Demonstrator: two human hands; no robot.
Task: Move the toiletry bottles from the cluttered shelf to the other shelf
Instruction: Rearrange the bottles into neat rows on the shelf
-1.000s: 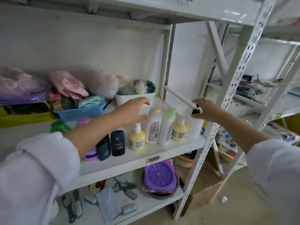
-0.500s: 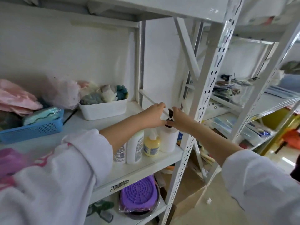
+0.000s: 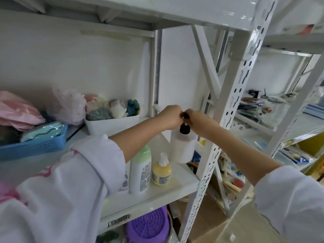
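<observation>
A big white pump bottle point(image 3: 183, 148) with a black pump stands at the right end of the white shelf board point(image 3: 177, 183). My left hand point(image 3: 171, 118) and my right hand point(image 3: 196, 120) both pinch its black pump head from opposite sides, above the black collar. In front of it sit a small yellow pump bottle point(image 3: 161, 171) and a tall white bottle with a green cap point(image 3: 141, 170). Another white bottle point(image 3: 124, 181) is half hidden behind my left sleeve.
A white tub of bath sponges point(image 3: 112, 120) and a blue basket point(image 3: 33, 142) with pink bags stand at the back. The perforated white upright point(image 3: 228, 111) is just right of my hands. A purple round thing point(image 3: 149, 225) lies below. A second rack point(image 3: 289, 120) stands to the right.
My left hand has come across from the middle of the shelf to join the right hand on the black pump. The view has swung right and closer.
</observation>
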